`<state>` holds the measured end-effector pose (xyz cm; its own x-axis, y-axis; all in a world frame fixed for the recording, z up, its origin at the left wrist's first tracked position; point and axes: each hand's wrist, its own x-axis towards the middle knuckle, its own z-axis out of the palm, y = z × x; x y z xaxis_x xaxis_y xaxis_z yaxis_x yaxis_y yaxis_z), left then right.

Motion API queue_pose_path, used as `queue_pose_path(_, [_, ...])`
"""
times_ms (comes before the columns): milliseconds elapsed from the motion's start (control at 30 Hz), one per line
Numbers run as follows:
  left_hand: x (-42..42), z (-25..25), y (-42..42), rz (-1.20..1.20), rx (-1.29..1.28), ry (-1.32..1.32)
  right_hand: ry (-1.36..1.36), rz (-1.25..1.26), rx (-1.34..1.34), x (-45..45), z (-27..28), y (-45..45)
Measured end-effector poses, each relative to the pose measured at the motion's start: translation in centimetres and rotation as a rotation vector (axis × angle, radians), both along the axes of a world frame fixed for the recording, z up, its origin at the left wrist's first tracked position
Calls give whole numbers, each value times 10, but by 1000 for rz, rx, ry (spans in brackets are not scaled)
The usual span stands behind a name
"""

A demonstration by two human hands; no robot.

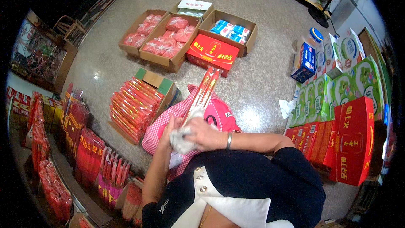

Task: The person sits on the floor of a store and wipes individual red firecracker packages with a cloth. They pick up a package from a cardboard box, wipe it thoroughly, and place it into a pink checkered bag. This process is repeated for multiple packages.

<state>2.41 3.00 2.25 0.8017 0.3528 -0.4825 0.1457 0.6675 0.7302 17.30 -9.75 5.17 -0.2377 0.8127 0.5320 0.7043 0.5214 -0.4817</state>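
In front of my chest, my left hand (171,129) is at the lower end of a plastic-wrapped pack of red candles or sticks (203,91) with gold print. My right hand (204,134), with a metal bracelet at the wrist, presses a whitish cloth (183,141) around that same lower end. The pack points away from me, over a pink checkered apron or cloth (221,109) on my lap. To the left, many similar red packs (136,107) are stacked beside a cardboard box (167,93). How my left fingers close is partly hidden.
Ahead on the floor (110,50) stand cartons of pink bagged goods (164,42), a carton of blue-white packets (232,31) and a red drink carton (212,52). Green tissue packs (341,88) and a red carton (352,141) are on the right. Red packaged goods (90,155) line a left shelf.
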Motion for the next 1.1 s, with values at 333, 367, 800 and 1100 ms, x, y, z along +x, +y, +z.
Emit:
queue_pose_path(333, [13,-10,-8,1,924,320,-167,-394,-42,97,4,36])
queue_pose_path(367, [17,0,-11,-34,933,419,-139,-494,-102,113,-8,43])
queue_pose_path(800, [2,5,-6,30,70,0,740,-769,170,166,22,32])
queue_pose_path(1100, [-1,-17,-39,110,-786,-317,235,61,97,20,14,4])
